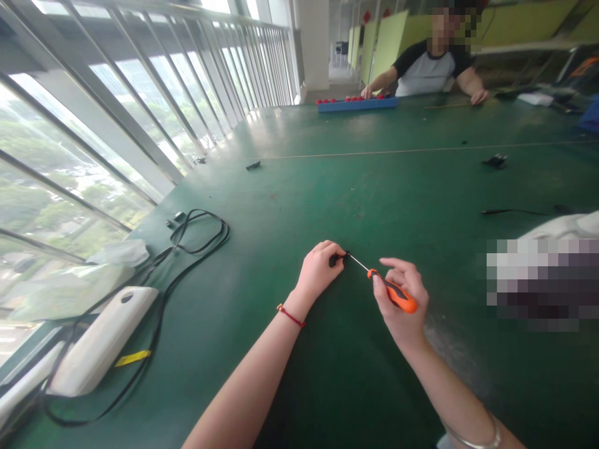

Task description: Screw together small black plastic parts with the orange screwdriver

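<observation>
In the middle of the green table (pixel 299 206), my left hand (pixel 321 268) is closed on a small black part (pixel 335 259); its kind I cannot make out. My right hand (pixel 405 299) grips a screwdriver (pixel 397 295) with an orange and black handle, thumb on one side and the forefinger lifted away. The thin metal shaft slants up and left, and its tip meets the black part at my left fingertips. What the tip sits in is too small to see.
A black cable (pixel 206 249) and a white oblong case (pixel 105 340) lie at left beside the railing (pixel 187 81). Across the table a person (pixel 428 65) touches a blue strip with red knobs (pixel 358 105). Small black pieces (pixel 495 161) lie at right, near a partly blurred white object (pixel 561 234).
</observation>
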`<state>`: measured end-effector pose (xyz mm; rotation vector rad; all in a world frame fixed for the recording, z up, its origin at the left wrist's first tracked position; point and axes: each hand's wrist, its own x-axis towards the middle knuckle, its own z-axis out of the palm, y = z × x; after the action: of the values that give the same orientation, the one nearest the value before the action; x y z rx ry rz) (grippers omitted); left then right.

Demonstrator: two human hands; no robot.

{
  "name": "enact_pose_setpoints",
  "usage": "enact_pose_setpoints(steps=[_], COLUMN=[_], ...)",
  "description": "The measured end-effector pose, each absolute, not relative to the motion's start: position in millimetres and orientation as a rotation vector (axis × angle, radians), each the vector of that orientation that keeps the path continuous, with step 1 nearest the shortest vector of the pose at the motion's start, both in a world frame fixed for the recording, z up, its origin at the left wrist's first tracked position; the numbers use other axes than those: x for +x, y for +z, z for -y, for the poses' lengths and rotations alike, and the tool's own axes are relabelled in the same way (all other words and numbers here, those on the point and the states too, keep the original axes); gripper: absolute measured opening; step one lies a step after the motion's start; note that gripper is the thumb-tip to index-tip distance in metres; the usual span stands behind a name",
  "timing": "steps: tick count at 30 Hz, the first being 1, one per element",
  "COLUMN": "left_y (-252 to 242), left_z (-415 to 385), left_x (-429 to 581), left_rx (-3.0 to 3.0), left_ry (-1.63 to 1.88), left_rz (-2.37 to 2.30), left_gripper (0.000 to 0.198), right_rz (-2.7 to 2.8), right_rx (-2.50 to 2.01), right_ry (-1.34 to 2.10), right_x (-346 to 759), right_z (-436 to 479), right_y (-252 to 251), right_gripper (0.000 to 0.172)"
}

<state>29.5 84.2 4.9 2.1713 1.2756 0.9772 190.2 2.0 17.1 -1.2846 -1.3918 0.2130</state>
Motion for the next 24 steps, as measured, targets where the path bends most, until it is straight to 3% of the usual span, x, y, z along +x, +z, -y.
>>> enact_pose_setpoints(steps=[2,3,6,8,11,13,17,19,24], left_y=[5.0,5.1,5.4,5.5,5.2,4.6,4.2,4.6,4.6], left_z=[-84.3,-84.4,-84.7,-84.7,-84.6,-84.6,-84.7,-84.7,-85.0], left_x=[29.9,30.1,30.6,30.6,30.3,30.2,30.2,30.3,30.3], left_rx=[2.169,2.169,2.176,2.177,2.171,2.171,2.179,2.178,2.177], left_ry=[0.976,0.976,0.977,0.978,0.980,0.980,0.983,0.982,0.978], left_rz=[-1.279,-1.280,-1.276,-1.276,-1.280,-1.281,-1.272,-1.268,-1.273], left_gripper=[0.016,0.016,0.016,0.016,0.016,0.016,0.016,0.016,0.016], right_rz=[1.425,1.414,1.334,1.328,1.388,1.400,1.337,1.336,1.416], right_rx=[-1.301,-1.292,-1.235,-1.235,-1.311,-1.320,-1.232,-1.234,-1.317], right_ry=[0.181,0.168,0.190,0.218,0.219,0.234,0.234,0.226,0.172], right_x=[190.0,189.8,189.9,190.4,190.6,190.2,189.5,189.7,188.9], right_z=[-1.3,-1.4,-2.3,-2.5,-1.1,-0.3,-1.4,-1.8,-0.1], right_y=[17.1,16.8,14.9,14.2,14.0,13.6,12.4,13.5,16.6], right_gripper=[0.013,0.015,0.040,0.045,0.022,0.016,0.040,0.043,0.013])
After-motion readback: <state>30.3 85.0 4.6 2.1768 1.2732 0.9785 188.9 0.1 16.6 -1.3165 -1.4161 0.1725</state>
